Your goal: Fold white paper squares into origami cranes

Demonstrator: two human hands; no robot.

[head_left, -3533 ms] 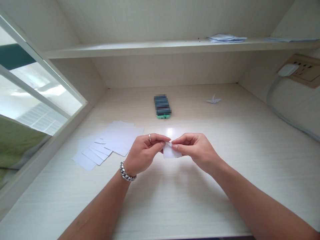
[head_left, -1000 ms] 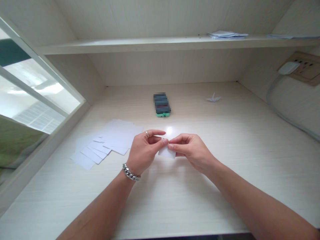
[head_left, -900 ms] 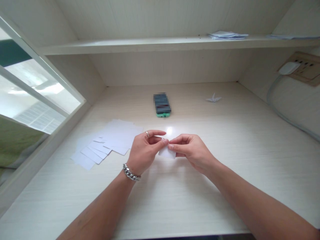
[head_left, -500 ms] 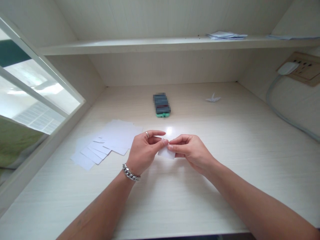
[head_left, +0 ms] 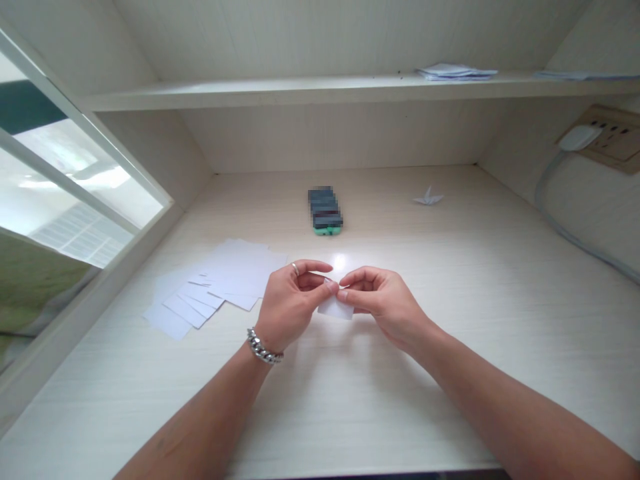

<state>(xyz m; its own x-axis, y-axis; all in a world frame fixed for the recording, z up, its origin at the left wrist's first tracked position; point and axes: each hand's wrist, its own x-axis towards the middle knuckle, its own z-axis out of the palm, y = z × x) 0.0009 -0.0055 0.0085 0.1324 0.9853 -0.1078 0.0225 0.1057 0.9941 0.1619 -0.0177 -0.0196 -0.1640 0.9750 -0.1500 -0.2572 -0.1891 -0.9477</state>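
Observation:
A small piece of white paper [head_left: 336,309] is held between both hands above the desk, its lower part hanging below the thumbs. My left hand [head_left: 299,291], with a ring on one finger, pinches its upper left part with thumb and fingers closed. From the right, my right hand [head_left: 383,297] grips the same paper, its thumb tip close to the left thumb. The fingers cover the paper's top edge, so how it is folded there cannot be made out. Left of my left hand lie several loose white paper sheets [head_left: 235,267], fanned out and overlapping.
A blurred dark phone-like object [head_left: 326,208] with a green end lies beyond the hands. Farther right sits a folded paper crane [head_left: 429,197]. Papers [head_left: 456,71] rest on the shelf [head_left: 300,93]. A white plug [head_left: 580,137] and its cable [head_left: 560,230] are at the right wall.
Both hands stay almost in place, still gripping the paper. The whole view has shifted very slightly; the objects on the desk lie as before.

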